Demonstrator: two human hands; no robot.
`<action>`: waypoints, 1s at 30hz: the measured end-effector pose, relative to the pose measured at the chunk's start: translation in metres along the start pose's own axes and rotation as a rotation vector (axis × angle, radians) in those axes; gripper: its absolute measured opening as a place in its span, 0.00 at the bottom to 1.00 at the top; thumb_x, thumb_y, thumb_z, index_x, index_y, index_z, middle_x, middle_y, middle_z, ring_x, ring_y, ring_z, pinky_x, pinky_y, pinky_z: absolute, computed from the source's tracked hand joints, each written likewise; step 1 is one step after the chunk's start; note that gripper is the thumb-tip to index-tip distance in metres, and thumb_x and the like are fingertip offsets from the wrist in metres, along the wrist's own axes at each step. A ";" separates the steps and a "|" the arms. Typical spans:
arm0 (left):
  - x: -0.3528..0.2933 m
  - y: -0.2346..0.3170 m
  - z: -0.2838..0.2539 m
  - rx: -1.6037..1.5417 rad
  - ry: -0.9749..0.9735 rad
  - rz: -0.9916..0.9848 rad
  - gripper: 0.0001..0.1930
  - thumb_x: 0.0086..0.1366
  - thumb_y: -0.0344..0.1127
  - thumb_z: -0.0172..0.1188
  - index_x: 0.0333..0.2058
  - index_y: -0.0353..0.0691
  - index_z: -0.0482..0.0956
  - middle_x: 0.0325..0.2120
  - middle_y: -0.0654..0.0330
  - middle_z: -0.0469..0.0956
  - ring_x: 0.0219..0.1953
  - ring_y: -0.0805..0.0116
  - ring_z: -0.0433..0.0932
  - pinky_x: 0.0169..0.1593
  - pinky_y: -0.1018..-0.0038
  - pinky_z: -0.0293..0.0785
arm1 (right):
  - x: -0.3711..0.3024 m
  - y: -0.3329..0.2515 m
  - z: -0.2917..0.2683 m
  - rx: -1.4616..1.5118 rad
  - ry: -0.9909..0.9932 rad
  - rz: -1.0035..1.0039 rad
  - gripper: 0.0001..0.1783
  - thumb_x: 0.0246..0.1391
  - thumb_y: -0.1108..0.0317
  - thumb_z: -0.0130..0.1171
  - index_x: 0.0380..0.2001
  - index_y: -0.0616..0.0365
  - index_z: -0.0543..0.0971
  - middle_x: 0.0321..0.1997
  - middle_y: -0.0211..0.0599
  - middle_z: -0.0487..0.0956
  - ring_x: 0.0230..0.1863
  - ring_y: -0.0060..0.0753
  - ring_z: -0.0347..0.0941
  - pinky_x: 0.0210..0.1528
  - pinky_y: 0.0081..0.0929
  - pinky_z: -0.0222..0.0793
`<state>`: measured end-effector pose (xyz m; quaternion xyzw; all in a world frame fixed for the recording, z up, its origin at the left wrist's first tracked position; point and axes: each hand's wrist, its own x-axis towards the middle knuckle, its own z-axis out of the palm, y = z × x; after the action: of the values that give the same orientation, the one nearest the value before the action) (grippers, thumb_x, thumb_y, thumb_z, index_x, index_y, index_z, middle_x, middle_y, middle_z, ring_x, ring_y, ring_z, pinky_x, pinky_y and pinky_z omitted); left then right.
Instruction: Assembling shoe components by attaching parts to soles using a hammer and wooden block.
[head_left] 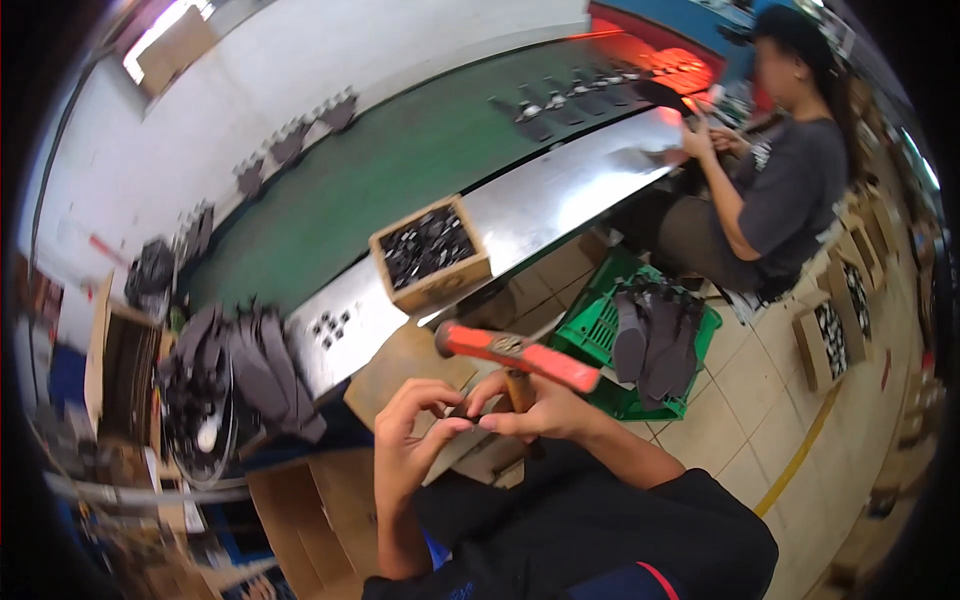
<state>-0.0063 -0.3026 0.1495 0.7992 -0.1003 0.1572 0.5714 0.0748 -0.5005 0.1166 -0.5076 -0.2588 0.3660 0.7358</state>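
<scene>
Left grip (pixel 415 430) and right grip (pixel 540 412) pinch a small dark piece (pixel 474 419), its shape hard to make out, on the near side of the box (pixel 446 287). The right grip also holds a hammer (pixel 512 347). The step seems to be fingertip handling of the piece; the next move calls for a steady pinch, hammer clear. Black bits (pixel 331 328) lie on the counter (pixel 540 205) left of the box; a crate (pixel 592 318) sits right.

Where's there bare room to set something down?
Nearest, the tan board between the left hand and metal ledge; also that ledge from the box of black pieces toward the co-worker, and the green belt left of the footwear row. Crowded: the ledge's left end, small black pieces beside heaped gray soles.
</scene>
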 end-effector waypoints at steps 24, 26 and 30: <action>0.001 -0.147 0.008 1.073 0.210 -0.298 0.35 0.70 0.56 0.50 0.62 0.28 0.66 0.59 0.41 0.67 0.64 0.43 0.62 0.70 0.47 0.49 | -0.083 0.238 -0.109 0.998 0.378 0.372 0.11 0.68 0.69 0.52 0.49 0.63 0.71 0.46 0.37 0.74 0.28 0.19 0.62 0.24 0.14 0.63; 0.001 -0.142 0.007 1.045 0.206 -0.268 0.35 0.70 0.56 0.51 0.62 0.28 0.66 0.59 0.41 0.67 0.64 0.42 0.62 0.70 0.46 0.49 | -0.083 0.243 -0.117 1.092 0.354 0.387 0.11 0.67 0.68 0.53 0.49 0.62 0.71 0.46 0.36 0.74 0.30 0.20 0.64 0.27 0.15 0.66; 0.002 -0.134 0.001 1.024 0.129 -0.227 0.35 0.68 0.57 0.53 0.61 0.32 0.68 0.60 0.39 0.65 0.64 0.41 0.60 0.69 0.44 0.48 | -0.078 0.245 -0.122 1.392 0.378 0.391 0.14 0.66 0.67 0.56 0.49 0.64 0.69 0.47 0.36 0.73 0.34 0.23 0.65 0.36 0.17 0.70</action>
<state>0.0409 -0.2599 0.0312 0.9705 0.1122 0.1720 0.1263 0.0527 -0.5777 -0.1569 -0.0156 0.2587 0.4759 0.8404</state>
